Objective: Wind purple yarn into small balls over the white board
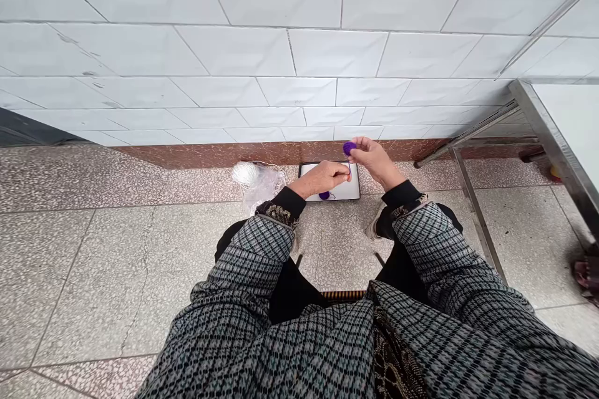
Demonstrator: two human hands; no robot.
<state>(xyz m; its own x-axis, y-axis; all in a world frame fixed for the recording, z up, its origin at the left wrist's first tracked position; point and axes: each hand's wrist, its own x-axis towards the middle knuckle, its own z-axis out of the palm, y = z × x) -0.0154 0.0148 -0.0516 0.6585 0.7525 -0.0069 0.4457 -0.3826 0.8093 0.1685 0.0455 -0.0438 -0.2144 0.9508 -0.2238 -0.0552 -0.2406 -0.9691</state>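
My right hand point(373, 159) is closed, its fingers pinching a small round piece of purple yarn point(349, 148); whether it is a wound ball or a crocheted piece I cannot tell. From it a purple strand point(349, 166) runs down to my left hand point(324, 178), which grips the strand between thumb and fingers. Below my left hand another small purple yarn piece point(324, 196) with a loose end lies on a white, dark-edged tray or box lid point(346, 192). Both hands are above this white surface.
On the floor to the left sits a ball of white yarn point(245, 173) by a crumpled clear plastic bag point(266, 186). A tiled wall point(299, 53) rises in front. At right stands a metal-framed table point(552, 149) with legs reaching the speckled floor point(154, 262).
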